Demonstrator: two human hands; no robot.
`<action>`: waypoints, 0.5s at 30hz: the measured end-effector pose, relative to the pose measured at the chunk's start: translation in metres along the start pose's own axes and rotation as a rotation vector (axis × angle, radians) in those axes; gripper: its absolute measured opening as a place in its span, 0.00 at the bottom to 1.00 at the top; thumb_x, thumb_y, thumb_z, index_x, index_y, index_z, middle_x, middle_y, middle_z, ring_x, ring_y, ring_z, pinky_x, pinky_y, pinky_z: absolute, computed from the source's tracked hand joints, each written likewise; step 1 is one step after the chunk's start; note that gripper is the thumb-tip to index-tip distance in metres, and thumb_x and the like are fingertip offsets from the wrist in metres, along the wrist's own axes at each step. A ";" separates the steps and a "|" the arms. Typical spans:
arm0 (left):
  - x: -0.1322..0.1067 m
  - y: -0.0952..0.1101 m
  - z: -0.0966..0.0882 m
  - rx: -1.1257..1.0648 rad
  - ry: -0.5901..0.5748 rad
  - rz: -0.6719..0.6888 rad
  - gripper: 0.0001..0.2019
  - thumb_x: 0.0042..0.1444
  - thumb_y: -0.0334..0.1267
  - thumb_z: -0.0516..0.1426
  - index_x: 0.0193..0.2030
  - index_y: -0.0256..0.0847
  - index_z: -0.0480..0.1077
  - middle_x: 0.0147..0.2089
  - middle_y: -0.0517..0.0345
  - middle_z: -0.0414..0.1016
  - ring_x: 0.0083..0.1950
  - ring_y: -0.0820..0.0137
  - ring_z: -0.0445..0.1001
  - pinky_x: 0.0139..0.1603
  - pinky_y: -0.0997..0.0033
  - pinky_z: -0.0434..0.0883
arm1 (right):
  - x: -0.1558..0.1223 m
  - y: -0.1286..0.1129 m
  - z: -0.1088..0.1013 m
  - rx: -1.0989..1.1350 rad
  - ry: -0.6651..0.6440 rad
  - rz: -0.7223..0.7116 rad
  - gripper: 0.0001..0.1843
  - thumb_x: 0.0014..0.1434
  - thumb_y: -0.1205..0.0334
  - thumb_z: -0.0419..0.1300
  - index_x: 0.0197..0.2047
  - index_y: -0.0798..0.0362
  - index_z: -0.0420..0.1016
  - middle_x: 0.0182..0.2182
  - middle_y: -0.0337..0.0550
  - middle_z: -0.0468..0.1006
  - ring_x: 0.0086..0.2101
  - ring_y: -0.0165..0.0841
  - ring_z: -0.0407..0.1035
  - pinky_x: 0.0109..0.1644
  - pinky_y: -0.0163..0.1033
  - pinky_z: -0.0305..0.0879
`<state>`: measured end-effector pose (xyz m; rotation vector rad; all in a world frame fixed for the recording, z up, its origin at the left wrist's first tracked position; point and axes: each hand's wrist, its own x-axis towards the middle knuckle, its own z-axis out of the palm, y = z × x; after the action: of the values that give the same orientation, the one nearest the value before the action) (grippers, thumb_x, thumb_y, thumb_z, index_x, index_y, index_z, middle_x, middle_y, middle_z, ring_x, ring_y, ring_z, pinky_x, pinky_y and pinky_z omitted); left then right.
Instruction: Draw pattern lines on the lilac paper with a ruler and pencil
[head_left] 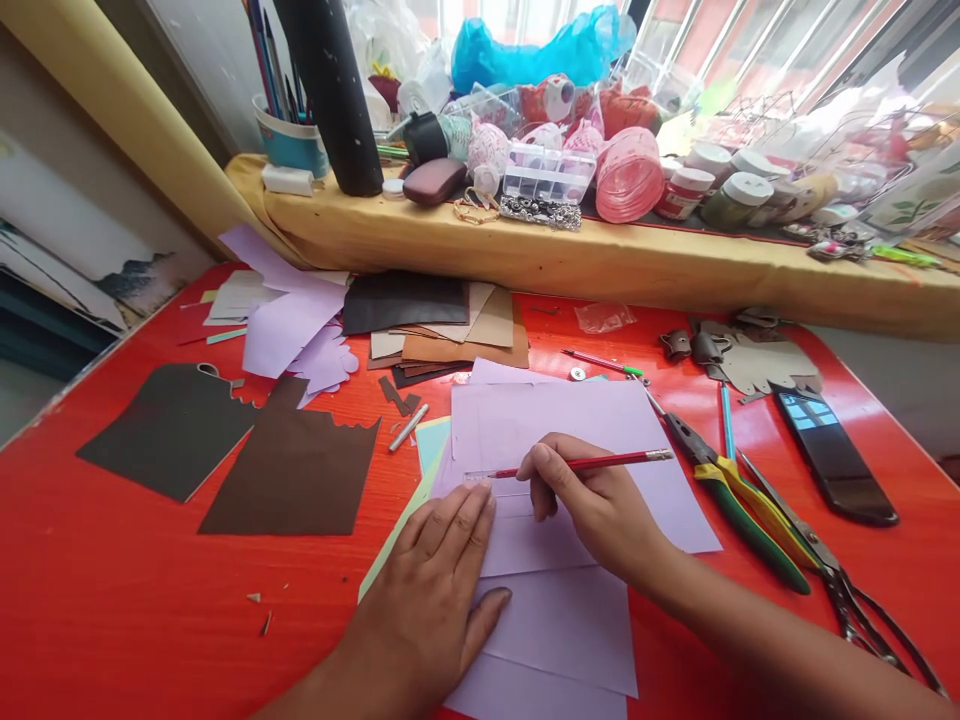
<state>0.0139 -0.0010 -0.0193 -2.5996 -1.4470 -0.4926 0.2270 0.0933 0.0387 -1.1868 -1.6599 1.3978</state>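
My right hand (592,500) is closed on a red pencil (600,462), its tip on a lilac paper sheet (570,420) beside a clear ruler (487,480). My left hand (435,590) lies flat with fingers stretched out, pressing the ruler and the lilac sheets down. More lilac sheets (570,630) lie stacked under both hands on the red table (127,580). A pale green sheet (405,515) peeks out at the left of the stack.
Dark brown cut pieces (292,470) lie at left, leather and card scraps (442,330) behind. Green-yellow pliers (742,510), scissors (847,590) and a phone (832,455) lie at right. A yellow ledge (525,255) carries jars, a bead box, ribbon and a pen cup.
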 end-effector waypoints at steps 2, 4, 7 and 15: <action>0.000 0.000 0.000 -0.006 0.000 0.001 0.29 0.80 0.48 0.48 0.77 0.31 0.66 0.77 0.43 0.71 0.76 0.54 0.66 0.76 0.54 0.58 | 0.004 0.002 0.006 -0.022 -0.002 -0.015 0.29 0.78 0.36 0.56 0.36 0.50 0.79 0.23 0.37 0.75 0.26 0.34 0.69 0.34 0.39 0.67; 0.000 0.000 0.000 -0.015 -0.003 0.000 0.29 0.79 0.48 0.49 0.77 0.30 0.66 0.77 0.43 0.71 0.76 0.54 0.67 0.76 0.54 0.58 | 0.007 0.005 0.009 -0.057 -0.002 -0.031 0.29 0.78 0.36 0.56 0.35 0.50 0.79 0.23 0.38 0.75 0.27 0.34 0.69 0.35 0.40 0.68; 0.001 0.000 -0.001 -0.023 0.002 -0.004 0.28 0.80 0.47 0.48 0.76 0.30 0.67 0.77 0.43 0.71 0.75 0.54 0.67 0.76 0.54 0.57 | 0.009 0.009 0.010 -0.077 0.020 -0.033 0.29 0.78 0.36 0.56 0.35 0.50 0.79 0.23 0.38 0.75 0.27 0.35 0.70 0.37 0.41 0.68; 0.003 0.000 -0.004 -0.036 0.002 0.010 0.28 0.79 0.46 0.50 0.76 0.29 0.67 0.77 0.44 0.71 0.75 0.55 0.66 0.75 0.54 0.56 | 0.010 0.013 0.007 -0.052 0.036 -0.010 0.28 0.79 0.38 0.56 0.36 0.51 0.79 0.23 0.37 0.75 0.27 0.34 0.70 0.38 0.40 0.68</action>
<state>0.0146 0.0008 -0.0148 -2.6319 -1.4367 -0.5251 0.2200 0.1005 0.0238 -1.2247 -1.6842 1.3267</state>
